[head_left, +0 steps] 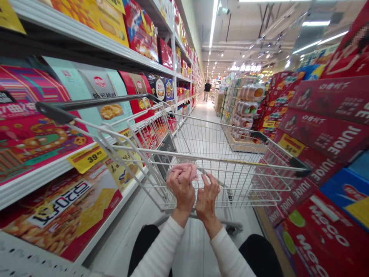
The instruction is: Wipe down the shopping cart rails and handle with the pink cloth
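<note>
Pink cloth [192, 170]: bunched in the left hand [182, 188], at the shopping cart's [245, 162] near side. Right hand [208, 194]: same side, fingers loosely curled, holding nothing visible. Progress: judged under way, cloth in use; portion done or left unclear.

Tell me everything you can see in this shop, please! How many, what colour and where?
Cart: one, silver and black, middle
Cloth: one, pink, just below the middle
Shelves: several, white, left
Snack boxes: many, mixed colours, on the shelves
Price tags: several, yellow, both sides
Juice cartons: many, dark red, stacked right
MeCO cartons: a few, red, lower right
Lights: many, white, ceiling
Person: one, dark top, far down the aisle
Floor: one, whitish, below
Legs: two, black clothing, bottom
Sleeves: two, white, bottom
Left fingers: one set, on the cloth
Right fingers: one set, bent, beside the left
</note>
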The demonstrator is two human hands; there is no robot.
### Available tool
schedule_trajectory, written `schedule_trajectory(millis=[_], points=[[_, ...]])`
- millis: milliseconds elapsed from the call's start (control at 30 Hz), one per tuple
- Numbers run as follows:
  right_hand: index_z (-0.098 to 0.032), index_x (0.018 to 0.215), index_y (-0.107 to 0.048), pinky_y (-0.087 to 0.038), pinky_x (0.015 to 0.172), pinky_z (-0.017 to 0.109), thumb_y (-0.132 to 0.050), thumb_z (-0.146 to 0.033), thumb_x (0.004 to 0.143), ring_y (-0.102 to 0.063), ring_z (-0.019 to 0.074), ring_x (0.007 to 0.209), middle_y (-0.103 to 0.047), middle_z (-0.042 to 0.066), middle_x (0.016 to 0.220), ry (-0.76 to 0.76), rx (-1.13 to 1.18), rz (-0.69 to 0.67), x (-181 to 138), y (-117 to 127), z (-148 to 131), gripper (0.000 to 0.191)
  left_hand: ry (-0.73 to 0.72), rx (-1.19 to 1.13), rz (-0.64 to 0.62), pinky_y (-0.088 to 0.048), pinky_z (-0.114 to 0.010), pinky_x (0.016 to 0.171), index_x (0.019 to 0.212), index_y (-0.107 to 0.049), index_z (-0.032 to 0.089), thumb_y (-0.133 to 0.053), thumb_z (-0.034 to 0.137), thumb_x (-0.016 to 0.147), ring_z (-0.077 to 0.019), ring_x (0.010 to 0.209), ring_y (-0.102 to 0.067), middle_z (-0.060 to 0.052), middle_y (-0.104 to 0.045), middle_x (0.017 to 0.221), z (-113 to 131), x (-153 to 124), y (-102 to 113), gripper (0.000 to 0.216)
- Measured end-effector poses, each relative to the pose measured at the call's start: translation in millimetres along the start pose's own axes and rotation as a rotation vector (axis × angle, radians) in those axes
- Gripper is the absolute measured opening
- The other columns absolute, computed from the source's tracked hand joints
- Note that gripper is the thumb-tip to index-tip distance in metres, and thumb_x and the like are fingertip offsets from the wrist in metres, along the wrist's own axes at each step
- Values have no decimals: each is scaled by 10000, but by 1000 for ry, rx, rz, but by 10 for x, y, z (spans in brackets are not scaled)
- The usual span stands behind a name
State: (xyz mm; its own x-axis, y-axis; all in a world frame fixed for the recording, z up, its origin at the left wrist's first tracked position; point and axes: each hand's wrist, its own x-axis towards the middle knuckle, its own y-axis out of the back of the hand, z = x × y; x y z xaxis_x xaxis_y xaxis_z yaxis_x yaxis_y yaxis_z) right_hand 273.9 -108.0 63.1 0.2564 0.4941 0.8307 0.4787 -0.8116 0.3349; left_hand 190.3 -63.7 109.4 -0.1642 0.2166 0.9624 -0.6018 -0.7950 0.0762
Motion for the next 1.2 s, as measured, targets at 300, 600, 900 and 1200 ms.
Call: schedule_trajectory(millis=[300,600,900,1200], points=[[-190,1402,-427,-445,1084,551,-304,-263,1028,-487,265,1314,-563,150,1336,-11,156,-50,-179,-14,252,401,-26,-35,-167,-392,-391,995,1151,-707,272,-498,93,951,-226,1167,-495,-75,-566,1113,-81,-257,71,340],[-183,1312,-465,-462,1062,563,-315,-266,1024,-511,276,1283,-562,165,1285,-37,148,-43,-190,-24,276,336,-72,-6,-130,-385,-409,1023,1093,-739,293,-501,146,972,-223,1125,-483,-70,-566,1092,-23,-198,-96,305],[-197,1337,-458,-471,1060,554,-326,-278,1017,-528,272,1264,-573,156,1272,22,156,-119,-170,66,394,356,-110,-24,-127,-386,-406,1024,1126,-733,316,-535,165,971,-230,1151,-480,-73,-562,1102,-323,-240,54,294],[-198,1322,-457,-454,1078,557,-321,-260,1019,-506,266,1269,-561,151,1280,-25,170,-123,-177,66,363,337,-107,10,-213,-389,-391,1005,1153,-710,276,-453,140,990,-226,1169,-476,-83,-567,1125,-318,-428,49,334]])
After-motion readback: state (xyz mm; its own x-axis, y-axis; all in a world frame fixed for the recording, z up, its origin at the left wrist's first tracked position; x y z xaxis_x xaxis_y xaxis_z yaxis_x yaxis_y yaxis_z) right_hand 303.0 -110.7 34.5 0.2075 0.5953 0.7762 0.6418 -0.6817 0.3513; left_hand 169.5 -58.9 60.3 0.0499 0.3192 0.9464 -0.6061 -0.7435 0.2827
